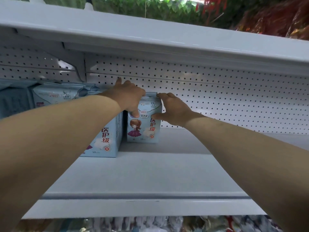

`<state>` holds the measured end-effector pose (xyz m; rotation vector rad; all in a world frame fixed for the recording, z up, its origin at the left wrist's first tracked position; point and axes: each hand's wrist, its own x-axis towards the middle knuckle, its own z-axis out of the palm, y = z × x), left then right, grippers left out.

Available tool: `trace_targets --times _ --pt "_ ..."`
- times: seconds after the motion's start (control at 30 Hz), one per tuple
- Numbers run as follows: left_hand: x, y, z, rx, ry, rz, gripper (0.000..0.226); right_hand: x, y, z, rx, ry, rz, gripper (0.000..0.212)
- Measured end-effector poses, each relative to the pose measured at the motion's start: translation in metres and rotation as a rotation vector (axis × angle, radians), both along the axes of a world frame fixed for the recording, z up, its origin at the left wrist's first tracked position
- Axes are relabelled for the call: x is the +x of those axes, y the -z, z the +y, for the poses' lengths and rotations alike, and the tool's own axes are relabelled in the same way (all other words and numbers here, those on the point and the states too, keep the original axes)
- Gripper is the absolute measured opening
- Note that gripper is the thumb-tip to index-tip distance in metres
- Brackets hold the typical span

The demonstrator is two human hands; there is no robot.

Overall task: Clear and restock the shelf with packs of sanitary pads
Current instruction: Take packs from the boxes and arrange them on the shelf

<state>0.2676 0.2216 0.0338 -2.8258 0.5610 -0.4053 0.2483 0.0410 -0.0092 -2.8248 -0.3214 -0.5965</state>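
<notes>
Everything is placed from the upright pale-blue pack of sanitary pads, printed with a cartoon girl and red characters. It stands on the white shelf, near the perforated back panel.

Far left of that pack, more blue packs sit in a row against the back panel. Just left of it, and nearer the front edge, stands a second pack of the same design, with a dark gap between the two.

The left hand grips the pack's upper left corner. The thumb presses down the front face, the fingers curl over the top, and one finger sticks up toward the panel.

The right hand grips the pack's upper right corner, with the thumb on the front face and the fingers hooked over the top edge.

To the right of the pack are bare shelf board and panel.

Above the pack runs the underside of the upper shelf, with green foliage and red foliage beyond. Below the shelf's front lip, blurred goods show.
</notes>
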Motion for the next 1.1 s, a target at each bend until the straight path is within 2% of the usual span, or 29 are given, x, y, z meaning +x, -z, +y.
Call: trace_targets --times 0.1,0.27,0.4,0.53,0.73,1.1 --pt "-0.016 -0.008 -0.003 -0.060 0.050 -0.026 0.093 -0.019 -0.008 -0.011 0.000 0.075 0.003 0.085" --pt "-0.062 -0.009 -0.035 -0.336 0.072 -0.005 0.084 -0.078 -0.026 -0.049 -0.021 0.245 0.023 0.071" --pt "-0.113 0.007 -0.075 -0.528 0.040 0.076 0.079 -0.142 -0.027 -0.100 0.088 0.318 0.029 0.067" --pt "-0.172 0.035 -0.129 -0.679 0.096 0.120 0.069 -0.225 -0.007 -0.162 0.220 0.364 0.050 0.068" --pt "-0.275 0.078 -0.239 -0.737 0.169 0.273 0.065 -0.357 0.033 -0.262 0.322 0.495 0.216 0.068" --pt "-0.432 0.152 -0.446 -0.745 0.349 0.504 0.064 -0.547 0.093 -0.431 0.389 0.741 0.222 0.061"
